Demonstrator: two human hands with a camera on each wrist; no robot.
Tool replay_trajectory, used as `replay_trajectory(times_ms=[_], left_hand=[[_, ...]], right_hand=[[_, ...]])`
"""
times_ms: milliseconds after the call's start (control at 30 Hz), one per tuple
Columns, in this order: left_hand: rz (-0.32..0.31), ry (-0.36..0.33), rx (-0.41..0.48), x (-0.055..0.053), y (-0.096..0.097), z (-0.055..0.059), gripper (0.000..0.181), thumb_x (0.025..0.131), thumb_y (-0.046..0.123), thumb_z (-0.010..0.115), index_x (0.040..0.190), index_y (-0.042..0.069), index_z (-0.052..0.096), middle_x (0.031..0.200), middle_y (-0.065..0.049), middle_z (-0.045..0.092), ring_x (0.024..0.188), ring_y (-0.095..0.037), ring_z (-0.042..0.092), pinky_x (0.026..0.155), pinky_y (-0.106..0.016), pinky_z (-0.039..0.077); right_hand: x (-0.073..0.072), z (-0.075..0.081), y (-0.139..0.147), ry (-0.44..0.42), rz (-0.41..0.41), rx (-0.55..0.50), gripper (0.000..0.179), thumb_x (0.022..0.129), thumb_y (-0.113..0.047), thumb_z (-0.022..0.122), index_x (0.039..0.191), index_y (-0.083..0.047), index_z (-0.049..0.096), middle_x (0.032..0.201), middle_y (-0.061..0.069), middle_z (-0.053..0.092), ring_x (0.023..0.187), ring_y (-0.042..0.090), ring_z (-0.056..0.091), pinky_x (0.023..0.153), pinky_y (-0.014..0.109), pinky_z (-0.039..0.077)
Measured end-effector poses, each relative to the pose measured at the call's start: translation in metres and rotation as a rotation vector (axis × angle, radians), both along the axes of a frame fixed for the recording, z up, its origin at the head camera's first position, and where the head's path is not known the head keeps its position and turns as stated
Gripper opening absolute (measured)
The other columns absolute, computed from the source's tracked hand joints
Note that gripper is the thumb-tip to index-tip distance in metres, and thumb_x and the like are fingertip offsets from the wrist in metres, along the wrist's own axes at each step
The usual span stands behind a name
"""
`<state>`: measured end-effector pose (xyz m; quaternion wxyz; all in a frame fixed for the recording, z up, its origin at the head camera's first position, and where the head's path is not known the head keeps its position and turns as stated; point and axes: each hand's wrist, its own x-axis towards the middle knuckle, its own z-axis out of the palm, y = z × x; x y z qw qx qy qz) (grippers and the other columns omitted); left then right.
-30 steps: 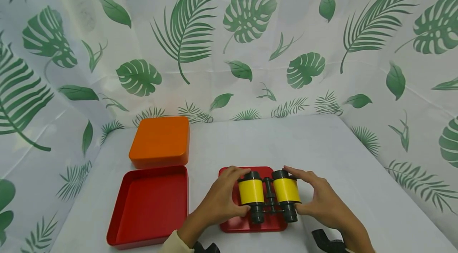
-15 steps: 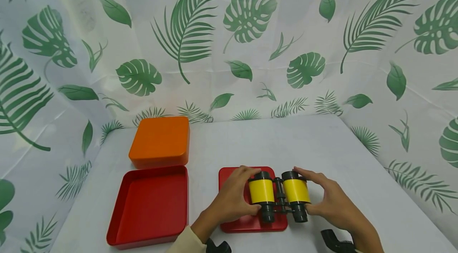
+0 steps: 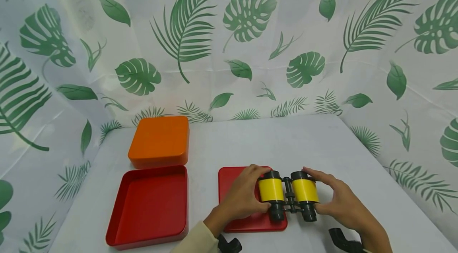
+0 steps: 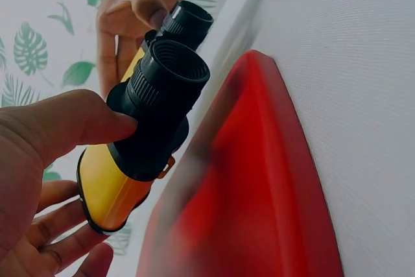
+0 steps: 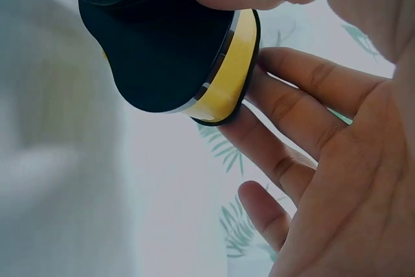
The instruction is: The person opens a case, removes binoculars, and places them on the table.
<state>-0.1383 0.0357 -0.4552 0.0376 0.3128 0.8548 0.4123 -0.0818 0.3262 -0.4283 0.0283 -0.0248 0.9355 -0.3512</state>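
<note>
Yellow and black binoculars (image 3: pixel 270 189) are held between both hands, eyepieces toward the person. My left hand (image 3: pixel 243 197) grips the left barrel, thumb on the black eyepiece end and fingers at the far end. My right hand (image 3: pixel 338 197) pinches the right barrel the same way. In the left wrist view, the binoculars (image 4: pixel 152 89) stand above the red tray surface, with the other hand behind them. The right wrist view has the thumb and fingertips of my right hand (image 5: pixel 350 121) at the barrel's two ends. A flat red lid-like tray (image 3: pixel 232 177) lies partly beneath the binoculars.
On the left of the white table (image 3: pixel 229 141) sits a deep red open box (image 3: pixel 146 205). Directly behind it is an orange box (image 3: pixel 159 141), touching or nearly so. A leaf-patterned sheet (image 3: pixel 264 98) rises behind and along both sides of the table.
Both hands have carried the binoculars to the right, so the right barrel is now past the red tray's right edge. The boxes and the tray stay put.
</note>
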Motion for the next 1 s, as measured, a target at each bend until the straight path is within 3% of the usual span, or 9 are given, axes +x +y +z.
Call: replay_trajectory(times_ms=[367,1000], left_hand=[[-0.011,0.010,-0.017,-0.007,0.024,-0.007,0.084,0.078,0.026,0.089,0.153,0.021,0.053,0.141,0.004,0.059,0.119,-0.007,0.057,0.102,-0.021,0.054],[0.007,0.020,-0.096,-0.005,0.066,-0.007,0.084,0.078,0.030,0.091,0.153,0.025,0.053,0.141,0.008,0.058,0.116,-0.002,0.055,0.096,-0.016,0.052]], right_hand=[[-0.001,-0.003,0.021,-0.002,0.007,0.024,0.101,0.068,0.004,0.084,0.160,-0.017,0.048,0.161,0.018,0.051,0.138,0.047,0.049,0.101,0.084,0.037],[0.003,-0.005,0.058,-0.022,0.003,0.073,0.105,0.067,0.002,0.082,0.163,-0.015,0.043,0.158,0.023,0.052,0.136,0.047,0.048,0.097,0.083,0.039]])
